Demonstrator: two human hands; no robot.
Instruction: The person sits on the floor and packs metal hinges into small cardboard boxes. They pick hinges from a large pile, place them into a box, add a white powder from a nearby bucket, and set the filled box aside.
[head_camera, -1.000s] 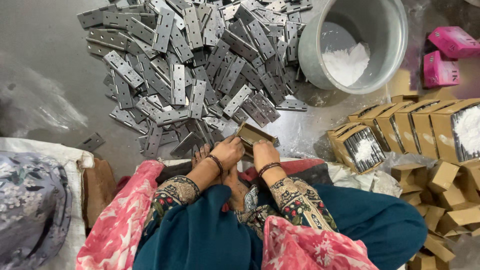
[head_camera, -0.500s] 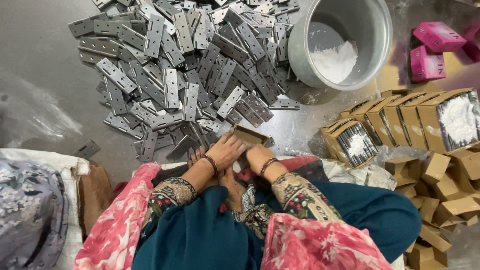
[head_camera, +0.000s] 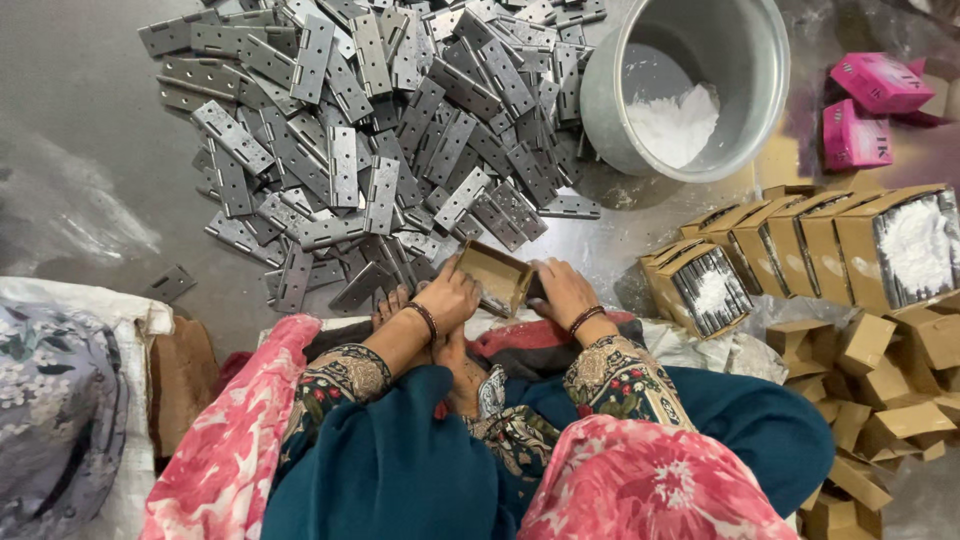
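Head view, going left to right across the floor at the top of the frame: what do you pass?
Pile of flat grey metal hinges → round grey metal pot with white powder inside → two pink rectangular cardboard boxes. Lower down, both hands hold a small open brown cardboard box.

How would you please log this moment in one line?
left hand: holds small open cardboard box | right hand: holds same box | hinge pile ahead

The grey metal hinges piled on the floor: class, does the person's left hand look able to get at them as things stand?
Probably yes. The left hand grips the small cardboard box right at the pile's near edge, with hinges lying open just beyond its fingers and nothing between.
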